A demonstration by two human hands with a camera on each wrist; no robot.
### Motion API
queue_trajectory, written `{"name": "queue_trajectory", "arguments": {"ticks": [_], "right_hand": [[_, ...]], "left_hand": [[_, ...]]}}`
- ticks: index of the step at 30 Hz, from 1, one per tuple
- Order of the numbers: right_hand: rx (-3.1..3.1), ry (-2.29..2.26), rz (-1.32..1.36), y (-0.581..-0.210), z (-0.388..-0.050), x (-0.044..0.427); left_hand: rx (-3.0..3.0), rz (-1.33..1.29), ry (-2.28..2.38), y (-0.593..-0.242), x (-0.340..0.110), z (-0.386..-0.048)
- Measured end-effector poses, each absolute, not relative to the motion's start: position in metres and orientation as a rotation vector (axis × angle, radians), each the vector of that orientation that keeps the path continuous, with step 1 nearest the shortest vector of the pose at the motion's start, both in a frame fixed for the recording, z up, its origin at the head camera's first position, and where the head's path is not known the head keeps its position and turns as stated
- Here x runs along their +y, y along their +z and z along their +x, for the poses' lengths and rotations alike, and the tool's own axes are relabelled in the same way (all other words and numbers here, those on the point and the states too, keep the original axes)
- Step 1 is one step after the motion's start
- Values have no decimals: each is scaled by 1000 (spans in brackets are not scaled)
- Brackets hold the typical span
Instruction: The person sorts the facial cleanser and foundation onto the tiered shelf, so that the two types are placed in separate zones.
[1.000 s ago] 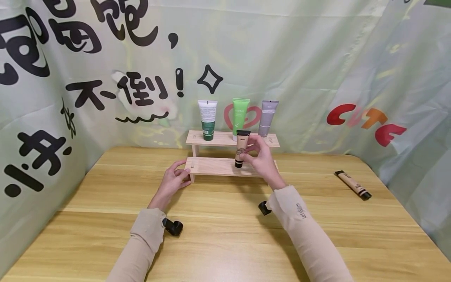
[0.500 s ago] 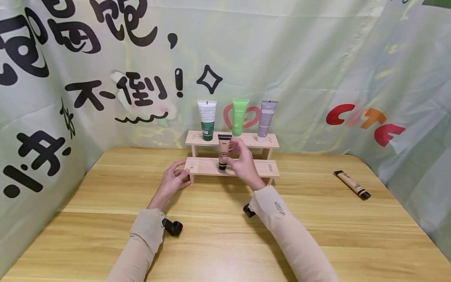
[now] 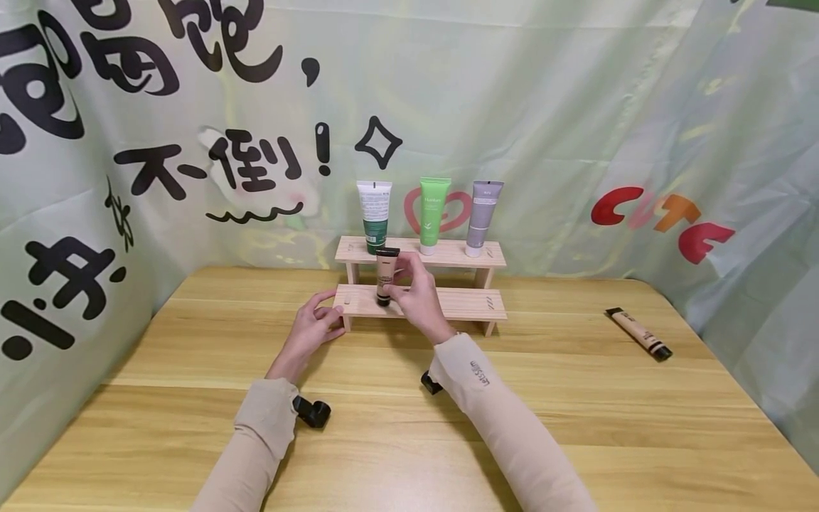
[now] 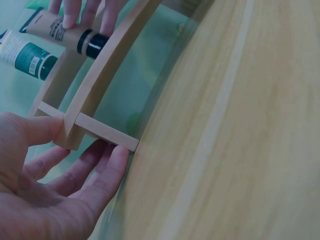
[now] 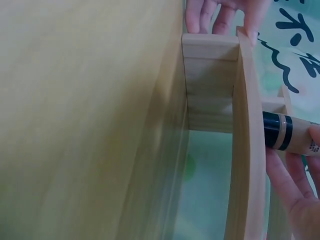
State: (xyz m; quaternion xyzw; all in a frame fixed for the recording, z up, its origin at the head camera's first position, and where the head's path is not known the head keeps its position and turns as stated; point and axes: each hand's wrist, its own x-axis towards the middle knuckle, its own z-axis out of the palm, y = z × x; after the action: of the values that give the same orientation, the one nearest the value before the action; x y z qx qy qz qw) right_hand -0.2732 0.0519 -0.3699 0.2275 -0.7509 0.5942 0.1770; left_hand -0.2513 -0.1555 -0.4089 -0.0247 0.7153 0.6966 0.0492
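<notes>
My right hand (image 3: 420,297) pinches a small beige squeeze tube (image 3: 385,268) with a black cap and a black top end. It stands upright, cap down, at the left part of the lower step of a two-tier wooden display shelf (image 3: 470,304). In the right wrist view the tube's cap (image 5: 271,129) meets the edge of the board or sits just above it; I cannot tell which. My left hand (image 3: 308,331) holds the shelf's left end, thumb at the board and fingers (image 4: 116,162) against the leg.
On the upper step stand a white-and-green tube (image 3: 375,213), a bright green tube (image 3: 434,213) and a purple-grey tube (image 3: 483,217). Another beige tube (image 3: 638,333) lies on the table (image 3: 358,455) at the right. A printed cloth (image 3: 525,107) hangs behind.
My right hand has carried the beige tube leftward along the lower step, from right of its middle to near its left end. My left hand stays at the shelf's left end.
</notes>
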Motion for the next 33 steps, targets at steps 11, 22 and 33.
{"name": "queue_trajectory", "arguments": {"ticks": [11,22,33], "right_hand": [[-2182,1623,721,-372,-274,45],[-2262,1719,675,-362,-268,92],[-2284,1653,496,-354,-256,172]], "left_hand": [[2201,-81,2115,-408,-156,-251],[2205,-73,2108,-407,-155,-251],[2195,-82,2100,-408,-156,-251]]}}
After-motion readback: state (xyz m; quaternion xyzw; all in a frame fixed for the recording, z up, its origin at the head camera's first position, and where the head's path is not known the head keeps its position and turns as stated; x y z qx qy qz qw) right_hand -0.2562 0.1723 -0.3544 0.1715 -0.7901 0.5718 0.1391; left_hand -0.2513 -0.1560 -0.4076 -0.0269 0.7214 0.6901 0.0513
